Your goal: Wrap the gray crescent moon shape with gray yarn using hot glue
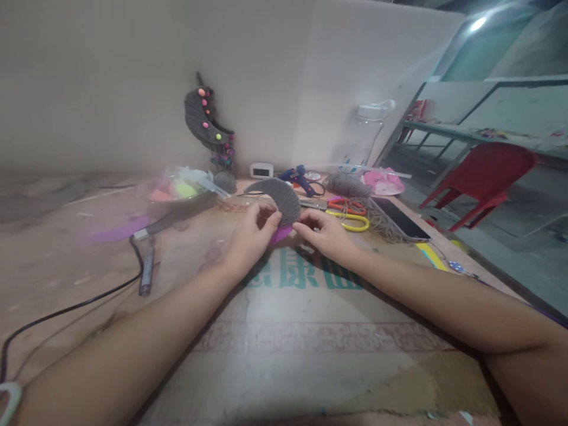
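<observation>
Left hand [251,239] pinches lower edge of grey yarn-wound crescent [277,198], thumb and fingers closed on it; right hand [323,234] grips same piece from other side, fingertips closed at its bottom right end. Crescent stands above and between both hands, just over cardboard sheet [310,331] – arc runs left-right, curved back upward, tip pointing left. Purple underside peeks out below thumb. Lower edge hidden behind fingers; picture blurred – yarn strands hard to make out.

wall [110,77]: plain white | red plastic chair [483,177]: right | long table [465,133]: behind chair | ceiling light [478,23]: lit
</observation>
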Demonstrator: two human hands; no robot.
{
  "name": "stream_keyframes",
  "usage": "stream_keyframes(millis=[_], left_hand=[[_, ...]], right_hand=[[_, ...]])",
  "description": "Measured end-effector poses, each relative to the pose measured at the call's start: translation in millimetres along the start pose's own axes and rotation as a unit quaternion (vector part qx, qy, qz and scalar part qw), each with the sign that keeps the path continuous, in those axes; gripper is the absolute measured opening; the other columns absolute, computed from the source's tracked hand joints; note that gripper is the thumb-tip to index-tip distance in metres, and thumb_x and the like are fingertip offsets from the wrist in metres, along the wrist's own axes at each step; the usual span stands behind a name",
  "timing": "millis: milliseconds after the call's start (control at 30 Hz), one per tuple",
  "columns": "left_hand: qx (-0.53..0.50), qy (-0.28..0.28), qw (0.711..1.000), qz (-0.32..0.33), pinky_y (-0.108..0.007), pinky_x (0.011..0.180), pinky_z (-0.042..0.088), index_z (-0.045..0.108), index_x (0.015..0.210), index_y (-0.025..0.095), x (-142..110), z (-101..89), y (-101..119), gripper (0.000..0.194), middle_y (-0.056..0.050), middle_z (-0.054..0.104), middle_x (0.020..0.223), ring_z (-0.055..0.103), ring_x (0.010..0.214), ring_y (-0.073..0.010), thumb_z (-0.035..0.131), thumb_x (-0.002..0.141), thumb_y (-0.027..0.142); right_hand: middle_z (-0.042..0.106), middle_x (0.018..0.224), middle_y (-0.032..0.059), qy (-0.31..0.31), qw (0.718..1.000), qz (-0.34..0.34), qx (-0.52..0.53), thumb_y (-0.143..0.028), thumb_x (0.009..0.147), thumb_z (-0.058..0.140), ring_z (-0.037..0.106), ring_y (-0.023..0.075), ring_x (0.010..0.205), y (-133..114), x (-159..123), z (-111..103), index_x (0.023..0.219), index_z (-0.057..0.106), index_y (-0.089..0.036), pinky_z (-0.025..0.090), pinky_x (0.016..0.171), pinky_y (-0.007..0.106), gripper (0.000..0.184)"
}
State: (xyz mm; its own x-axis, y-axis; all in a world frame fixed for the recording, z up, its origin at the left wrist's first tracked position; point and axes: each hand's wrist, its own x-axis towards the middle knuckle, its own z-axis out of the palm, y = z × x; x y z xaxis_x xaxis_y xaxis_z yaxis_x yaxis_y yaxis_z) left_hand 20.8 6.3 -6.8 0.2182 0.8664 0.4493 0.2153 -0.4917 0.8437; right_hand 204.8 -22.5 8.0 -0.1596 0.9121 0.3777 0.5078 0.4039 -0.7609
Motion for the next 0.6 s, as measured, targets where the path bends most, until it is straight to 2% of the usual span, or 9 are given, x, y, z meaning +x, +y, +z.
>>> stream_keyframes(millis=[133,333,500,600], left_hand=[[0.069,-0.008,0.997,0.016,-0.032,0.078,0.046,0.062,0.085,0.018,1.1,-2.5,3.4,0.018,-0.004,0.066,0.088,0.060,0.085,-0.0188,0.057,0.089,0.035],[0.009,-0.045,0.999,-0.011,-0.030,0.075,0.046,0.065,0.086,0.016,-0.8,-2.2,9.6,0.022,-0.003,0.069,0.085,0.062,0.081,-0.0179,0.056,0.089,0.036],[0.023,-0.067,0.997,0.015,-0.031,0.084,0.047,0.071,0.094,0.017,0.5,-2.9,9.1,0.023,-0.006,0.074,0.096,0.065,0.090,-0.0199,0.056,0.090,0.033],[0.034,-0.074,0.995,0.050,-0.032,0.085,0.047,0.072,0.096,0.018,-0.7,-3.4,9.9,0.024,-0.006,0.074,0.097,0.064,0.090,-0.0199,0.052,0.092,0.030]], right_hand=[[0.061,0.071,0.0003,0.004,0.997,-0.059,-0.042,-0.034,0.088,0.059,0.052,0.0137,0.064,-0.6,-1.6,-1.4,0.078,0.061,-0.019,0.040,0.061,0.026,0.019],[0.059,0.072,0.0014,-0.002,0.993,-0.105,-0.047,-0.035,0.097,0.046,0.055,0.0156,0.071,1.5,-3.1,-4.2,0.074,0.057,-0.019,0.042,0.067,0.028,0.030],[0.062,0.075,-0.0002,0.025,0.994,-0.103,-0.009,-0.033,0.090,0.060,0.054,0.0137,0.066,4.5,-3.7,-2.3,0.094,0.063,-0.019,0.043,0.062,0.027,0.015],[0.061,0.074,-0.0011,0.039,0.988,-0.151,-0.010,-0.032,0.089,0.064,0.053,0.0131,0.064,3.9,-6.1,-1.1,0.098,0.062,-0.020,0.044,0.061,0.027,0.015]])
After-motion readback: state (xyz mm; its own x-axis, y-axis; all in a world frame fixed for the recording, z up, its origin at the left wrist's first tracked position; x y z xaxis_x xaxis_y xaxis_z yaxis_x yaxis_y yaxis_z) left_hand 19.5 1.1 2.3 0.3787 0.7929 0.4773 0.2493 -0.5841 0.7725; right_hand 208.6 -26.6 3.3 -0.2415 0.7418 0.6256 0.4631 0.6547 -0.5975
